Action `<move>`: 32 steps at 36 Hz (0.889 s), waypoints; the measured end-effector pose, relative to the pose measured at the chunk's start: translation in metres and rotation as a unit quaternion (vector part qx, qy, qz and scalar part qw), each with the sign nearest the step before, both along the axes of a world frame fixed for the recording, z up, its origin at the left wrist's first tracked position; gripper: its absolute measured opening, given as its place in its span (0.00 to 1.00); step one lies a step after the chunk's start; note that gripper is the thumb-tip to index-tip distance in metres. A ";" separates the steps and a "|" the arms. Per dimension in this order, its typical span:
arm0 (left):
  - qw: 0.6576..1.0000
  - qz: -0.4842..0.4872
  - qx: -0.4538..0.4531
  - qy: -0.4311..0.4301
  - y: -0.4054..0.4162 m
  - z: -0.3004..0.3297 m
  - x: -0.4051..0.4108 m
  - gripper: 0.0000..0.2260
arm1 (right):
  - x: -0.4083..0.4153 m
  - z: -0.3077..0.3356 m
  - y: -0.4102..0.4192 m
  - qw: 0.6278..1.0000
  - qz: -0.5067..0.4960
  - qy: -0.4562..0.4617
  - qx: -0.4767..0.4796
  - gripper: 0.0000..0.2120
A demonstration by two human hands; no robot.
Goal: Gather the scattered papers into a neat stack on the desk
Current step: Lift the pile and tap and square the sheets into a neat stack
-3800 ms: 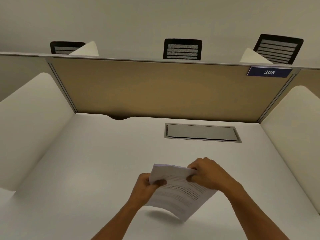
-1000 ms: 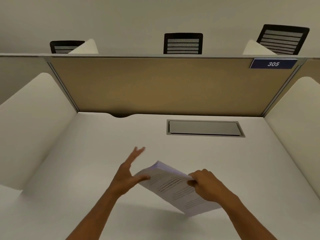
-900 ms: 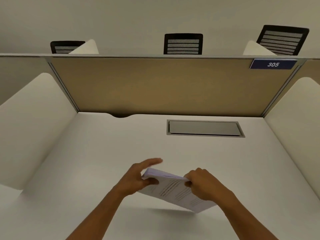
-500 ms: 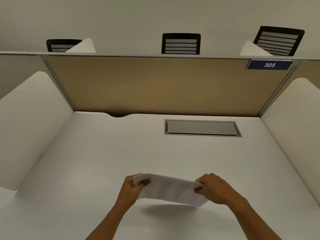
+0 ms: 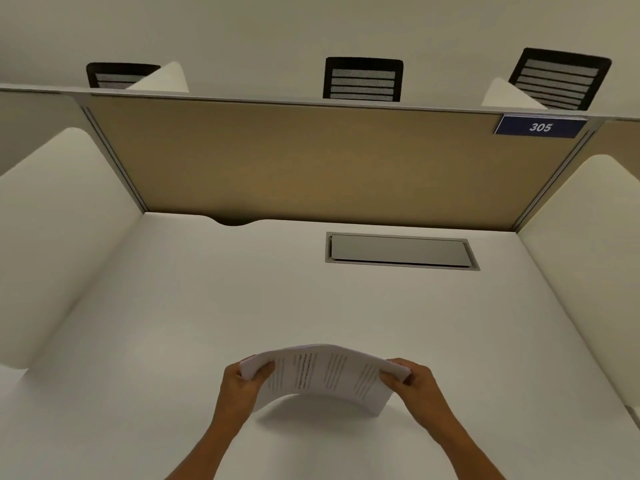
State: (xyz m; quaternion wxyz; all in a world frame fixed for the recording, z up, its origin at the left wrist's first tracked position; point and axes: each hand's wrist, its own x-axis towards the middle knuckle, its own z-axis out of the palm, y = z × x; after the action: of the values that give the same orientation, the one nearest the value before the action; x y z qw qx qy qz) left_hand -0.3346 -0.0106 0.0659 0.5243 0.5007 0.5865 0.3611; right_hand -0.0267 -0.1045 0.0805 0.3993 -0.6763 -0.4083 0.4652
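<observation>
A stack of white printed papers hangs just above the white desk near its front edge, bowed upward in the middle like an arch. My left hand grips the stack's left end, thumb on top. My right hand grips the right end the same way. A shadow lies on the desk under the stack. No loose sheets show elsewhere on the desk.
A grey cable hatch is set into the desk at the back right. A tan partition with a blue 305 sign closes the back. White side dividers flank the desk. Three black chair backs stand beyond.
My left hand, open beside the stack a second ago, has closed on its left end. The stack has turned level across me, lowered toward the desk and bowed upward.
</observation>
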 end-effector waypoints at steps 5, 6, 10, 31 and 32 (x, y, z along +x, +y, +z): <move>1.000 0.004 0.000 0.006 -0.008 -0.006 -0.002 0.16 | -0.016 -0.012 -0.002 0.999 -0.031 -0.006 -0.008 0.10; 1.000 0.001 0.002 0.008 -0.009 -0.006 -0.001 0.17 | -0.018 -0.014 -0.002 0.999 -0.035 -0.012 -0.007 0.12; 1.000 0.014 0.011 0.003 -0.009 -0.004 0.001 0.19 | -0.025 -0.017 -0.002 0.997 -0.055 -0.042 0.026 0.16; 1.000 0.024 -0.004 -0.012 -0.017 -0.016 -0.002 0.15 | -0.029 -0.033 -0.009 0.992 -0.102 -0.063 0.030 0.19; 1.000 0.020 -0.005 -0.012 -0.017 -0.017 -0.003 0.14 | -0.029 -0.034 -0.011 0.992 -0.101 -0.065 0.026 0.19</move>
State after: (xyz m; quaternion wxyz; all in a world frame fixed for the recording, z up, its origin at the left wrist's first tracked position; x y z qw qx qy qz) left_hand -0.3375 -0.0277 0.0493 0.5267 0.4818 0.5917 0.3747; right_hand -0.0553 -0.1155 0.0460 0.4344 -0.7320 -0.3756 0.3666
